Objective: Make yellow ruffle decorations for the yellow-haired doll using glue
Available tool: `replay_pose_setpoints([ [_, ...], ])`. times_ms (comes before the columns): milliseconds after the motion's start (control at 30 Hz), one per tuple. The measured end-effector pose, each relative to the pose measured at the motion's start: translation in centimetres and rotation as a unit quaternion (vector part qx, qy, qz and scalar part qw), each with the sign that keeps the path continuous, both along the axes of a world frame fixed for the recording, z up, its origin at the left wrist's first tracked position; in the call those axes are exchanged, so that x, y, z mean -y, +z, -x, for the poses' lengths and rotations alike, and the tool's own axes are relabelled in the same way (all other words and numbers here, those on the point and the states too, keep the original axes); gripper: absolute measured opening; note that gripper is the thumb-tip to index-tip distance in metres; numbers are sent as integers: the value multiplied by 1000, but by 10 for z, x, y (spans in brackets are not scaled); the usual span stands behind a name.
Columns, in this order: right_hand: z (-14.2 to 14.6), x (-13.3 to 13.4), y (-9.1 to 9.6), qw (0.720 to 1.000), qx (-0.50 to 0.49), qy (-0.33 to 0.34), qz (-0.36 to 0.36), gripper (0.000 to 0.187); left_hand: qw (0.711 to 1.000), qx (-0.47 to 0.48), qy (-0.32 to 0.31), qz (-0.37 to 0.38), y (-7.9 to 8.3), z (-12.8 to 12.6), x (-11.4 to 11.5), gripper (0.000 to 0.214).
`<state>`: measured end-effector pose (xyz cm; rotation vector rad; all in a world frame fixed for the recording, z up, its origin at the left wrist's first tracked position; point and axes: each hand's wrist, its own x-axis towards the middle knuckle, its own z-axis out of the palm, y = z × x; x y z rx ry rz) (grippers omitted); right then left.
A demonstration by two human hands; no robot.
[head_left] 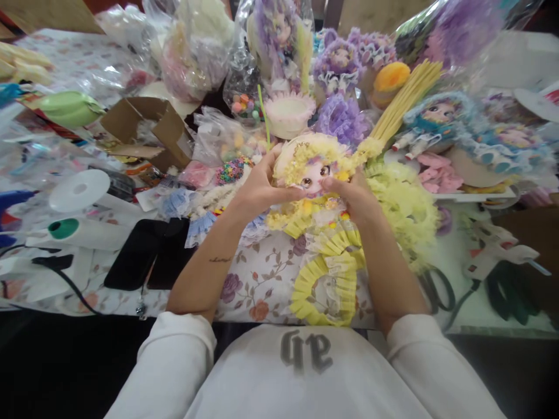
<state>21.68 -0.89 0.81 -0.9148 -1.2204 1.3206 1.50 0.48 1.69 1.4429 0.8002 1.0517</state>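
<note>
Both my hands hold a yellow-haired doll (308,169) over the flowered tablecloth (262,273). My left hand (257,185) wraps round the left side of the doll's head, fingers curled. On the doll's right side, my right hand (353,192) has its fingers closed at the chin and chest. A yellow ruffled dress (327,279) hangs from the doll toward me. A bundle of yellow sticks (404,102) leans in from the upper right behind the doll.
Bagged purple dolls (338,64) and blue dolls (441,119) crowd the back. A cardboard box (148,125), bead bags (233,169), a white tape roll (78,189), a black phone (140,253), glue guns (76,230) and scissors (437,288) lie around.
</note>
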Motion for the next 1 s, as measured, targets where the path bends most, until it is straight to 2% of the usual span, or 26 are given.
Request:
replay_pose_setpoints([
  [233, -4, 1, 6, 996, 80, -34, -8, 91, 999, 26, 27, 4, 2, -8, 5, 83],
  [533, -3, 8, 13, 990, 120, -62, -41, 108, 999, 33, 35, 12, 2, -6, 6, 84],
  [1000, 1, 8, 20, 996, 76, -35, -9, 97, 996, 69, 39, 45, -12, -10, 0, 77],
])
